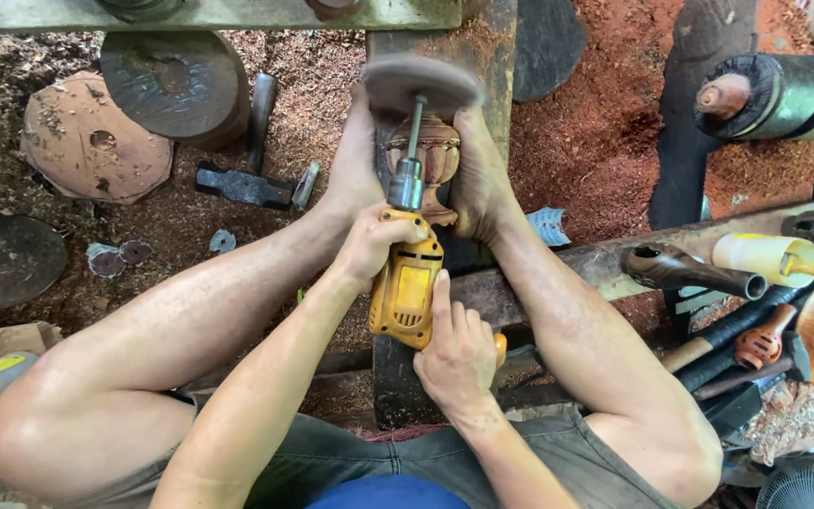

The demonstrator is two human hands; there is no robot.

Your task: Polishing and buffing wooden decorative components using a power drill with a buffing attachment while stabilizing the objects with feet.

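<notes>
A reddish wooden disc (87, 141) and a darker one (176, 85) lie in sawdust at the left, with a hammer (247, 179) just beside them. The left hand (369, 247) is wrapped round the front of a yellow drill (407, 283), and the right hand (459, 353) grips its rear. The drill's blurred sanding disc (421, 83) sits over a carved wooden piece (431, 160) clamped between two bare feet. Turned wooden parts (765, 254) crowd the right

Wood, plastic, metal
Yellow plastic drill (405, 287), matt; steel chuck (406, 184) shiny; turned wooden piece (435, 160) smooth; sawdust floor (595, 132) rough.
</notes>
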